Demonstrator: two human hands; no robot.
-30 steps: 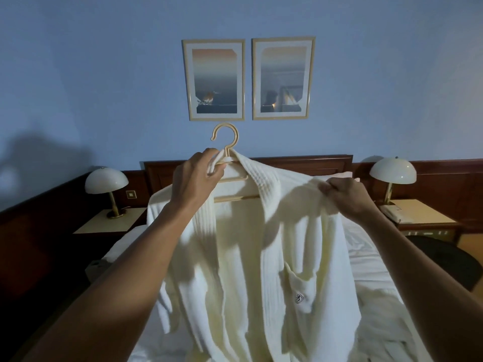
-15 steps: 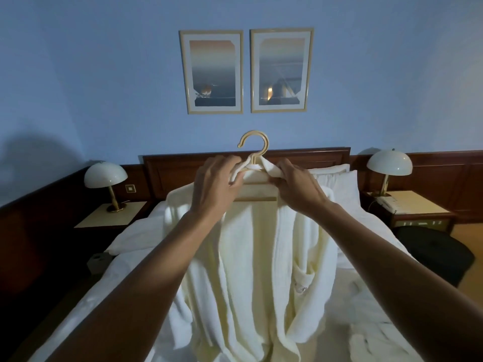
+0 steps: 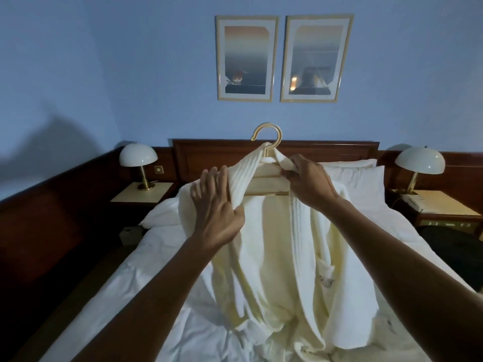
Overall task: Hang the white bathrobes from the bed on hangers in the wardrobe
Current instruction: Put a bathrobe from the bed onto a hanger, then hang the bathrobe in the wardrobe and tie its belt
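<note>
Bedroom, blue wall point(image 3: 130, 74) behind, white bed point(image 3: 170, 270) below; a white bathrobe point(image 3: 282, 244) is held on a tan hanger point(image 3: 266, 176) above the bed's middle, hem pooled on the sheets. One lapel is pinched between the thumb and near-straight fingers of the left hand point(image 3: 217, 218), and the collar opposite is pinched by the right hand point(image 3: 311, 186). Both sides should be drawn evenly up to the hook and the shoulders seated, or a slide-off is likely.

Bathrobe point(image 3: 274, 244) hangs on hanger point(image 3: 267, 125) over bed point(image 3: 162, 257); headboard point(image 3: 209, 155) behind; pictures point(image 3: 247, 58) above.
</note>
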